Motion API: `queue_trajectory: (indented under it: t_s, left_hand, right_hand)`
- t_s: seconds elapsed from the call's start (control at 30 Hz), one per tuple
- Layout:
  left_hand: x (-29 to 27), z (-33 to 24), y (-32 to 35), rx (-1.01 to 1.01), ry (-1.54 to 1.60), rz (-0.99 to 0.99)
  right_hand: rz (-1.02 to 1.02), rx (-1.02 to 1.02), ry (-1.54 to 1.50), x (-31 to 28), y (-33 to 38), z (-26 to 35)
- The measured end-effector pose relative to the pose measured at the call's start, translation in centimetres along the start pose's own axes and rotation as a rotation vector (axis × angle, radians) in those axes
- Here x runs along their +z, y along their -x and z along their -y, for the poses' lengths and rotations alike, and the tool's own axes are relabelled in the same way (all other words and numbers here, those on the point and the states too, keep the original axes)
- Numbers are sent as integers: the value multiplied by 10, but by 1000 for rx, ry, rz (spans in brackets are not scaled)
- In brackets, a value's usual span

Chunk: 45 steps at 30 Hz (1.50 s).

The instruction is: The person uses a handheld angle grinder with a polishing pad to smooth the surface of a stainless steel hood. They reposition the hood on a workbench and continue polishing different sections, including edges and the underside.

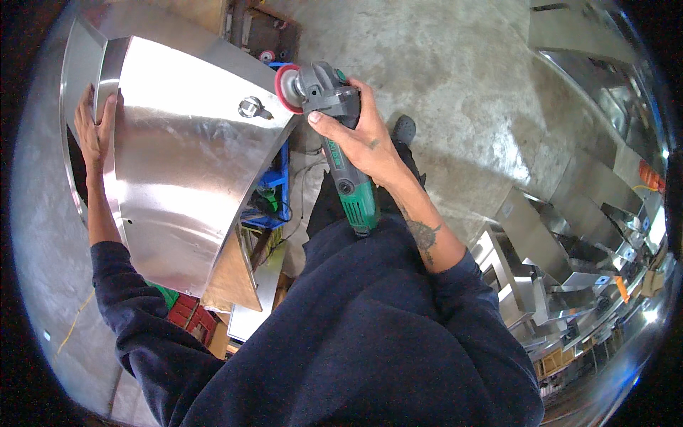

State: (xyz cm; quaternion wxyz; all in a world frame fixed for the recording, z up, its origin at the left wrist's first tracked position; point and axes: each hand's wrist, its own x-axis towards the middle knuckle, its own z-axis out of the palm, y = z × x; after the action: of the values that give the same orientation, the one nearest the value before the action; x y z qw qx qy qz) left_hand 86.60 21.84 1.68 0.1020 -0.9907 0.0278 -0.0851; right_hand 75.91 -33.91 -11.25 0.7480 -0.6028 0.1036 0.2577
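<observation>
My right hand (366, 139) is wrapped round an angle grinder (340, 153) with a green body and dark grey head, its thumb along the near side. A red-rimmed disc (288, 89) on the grinder's head is at the right edge of a shiny sheet-metal box (188, 153); whether it touches the metal I cannot tell. On the box's far left side, my left hand (94, 135) grips the upright flange, thumb on one side and fingers on the other. A round metal fitting (250, 107) is set in the box's top face near the disc.
Beneath the box are a wooden board (233, 274) and a blue frame (285, 171). A dark cable (302, 185) hangs beside the frame. Several sheet-metal parts (533, 249) stand at the right on the concrete floor (455, 64). A red crate (191, 317) lies low at left.
</observation>
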Motion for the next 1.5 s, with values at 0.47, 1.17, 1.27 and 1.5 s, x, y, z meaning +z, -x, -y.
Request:
queue_trajectory:
  t_s: [0.47, 1.17, 1.27, 1.5]
  left_hand:
    - [0, -5, -6, -49, 84, 71]
    - [21, 26, -25, 84, 68, -3]
    - [22, 26, -24, 67, 52, -4]
    - [25, 28, -24, 60, 62, 6]
  right_hand:
    - [-542, 49, -244, 29, 19, -97]
    - [-694, -92, -198, 95, 29, -125]
    - [-710, -93, -179, 95, 29, -122]
    - [-682, -179, -120, 96, 39, -107]
